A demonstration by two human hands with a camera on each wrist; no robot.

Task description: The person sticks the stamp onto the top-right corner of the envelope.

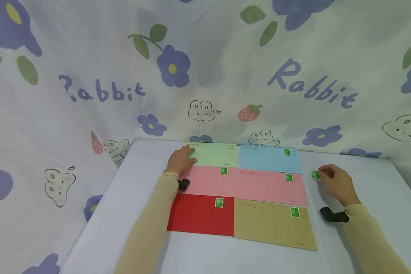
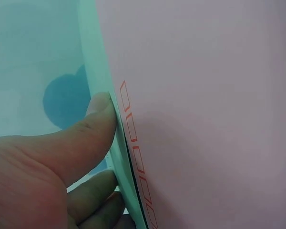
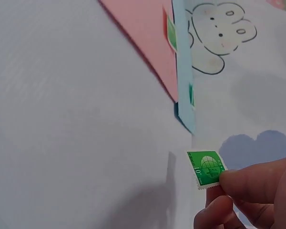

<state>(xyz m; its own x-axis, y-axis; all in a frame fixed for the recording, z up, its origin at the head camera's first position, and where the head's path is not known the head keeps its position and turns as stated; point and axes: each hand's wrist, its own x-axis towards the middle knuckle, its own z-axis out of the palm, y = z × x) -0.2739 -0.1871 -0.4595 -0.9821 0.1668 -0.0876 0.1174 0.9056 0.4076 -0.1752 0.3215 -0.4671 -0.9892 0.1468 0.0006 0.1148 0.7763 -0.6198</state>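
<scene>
Between thumb and fingers, my right hand (image 1: 336, 183) pinches a small green postage stamp (image 3: 207, 168) with a white perforated border, held above the white table to the right of the envelopes. My left hand (image 1: 180, 159) rests on the left end of a light green envelope (image 1: 214, 155) in the back row, its fingers extended. In the left wrist view the thumb (image 2: 101, 107) lies along that envelope, next to the pink envelope (image 2: 205, 114) with red boxes. The light green envelope shows a printed box at its top right corner.
Beside it lies a blue envelope (image 1: 268, 160). A second pink one (image 1: 268, 190), a red one (image 1: 198, 217) and a tan one (image 1: 270, 224) fill the nearer rows, each bearing a green stamp. A printed curtain (image 1: 222, 68) hangs behind the table.
</scene>
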